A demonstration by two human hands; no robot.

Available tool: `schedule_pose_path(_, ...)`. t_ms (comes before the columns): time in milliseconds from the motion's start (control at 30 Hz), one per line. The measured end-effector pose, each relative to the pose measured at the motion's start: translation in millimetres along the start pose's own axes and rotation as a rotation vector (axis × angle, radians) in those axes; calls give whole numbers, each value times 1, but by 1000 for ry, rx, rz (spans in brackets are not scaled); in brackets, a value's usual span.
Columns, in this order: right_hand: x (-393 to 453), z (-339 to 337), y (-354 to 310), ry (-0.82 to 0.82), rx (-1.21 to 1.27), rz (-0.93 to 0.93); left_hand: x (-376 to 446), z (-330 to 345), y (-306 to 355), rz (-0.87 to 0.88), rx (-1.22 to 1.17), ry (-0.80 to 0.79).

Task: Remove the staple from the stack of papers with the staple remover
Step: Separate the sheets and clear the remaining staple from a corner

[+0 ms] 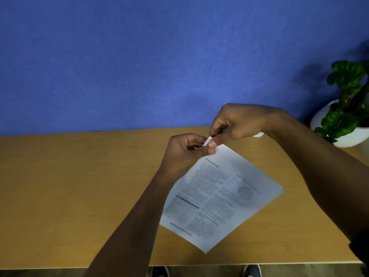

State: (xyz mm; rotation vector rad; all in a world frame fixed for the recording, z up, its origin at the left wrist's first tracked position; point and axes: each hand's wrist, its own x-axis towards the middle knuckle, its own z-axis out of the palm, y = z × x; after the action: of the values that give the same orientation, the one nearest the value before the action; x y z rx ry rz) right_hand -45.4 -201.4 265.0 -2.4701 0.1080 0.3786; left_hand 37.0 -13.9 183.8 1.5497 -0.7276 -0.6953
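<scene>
The right hand (237,122) wraps round the staple remover (222,130) so that only a thin metal glint shows between its fingers, and the staple itself is too small to pick out at the folded corner of the stack of papers (217,194). The left hand (183,150) covers that corner's near edge, and most of the print is blurred past reading. Right of the papers, the potted plant (347,100) is cut off by the frame edge.
</scene>
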Motion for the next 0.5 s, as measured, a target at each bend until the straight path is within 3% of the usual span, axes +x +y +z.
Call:
schedule_pose_path(333, 12, 5, 2, 41, -32, -34, 3, 7, -8, 34, 47, 91)
schedule_pose_path(500, 14, -4, 9, 9, 16, 62, 6, 4, -10, 0, -150, 78)
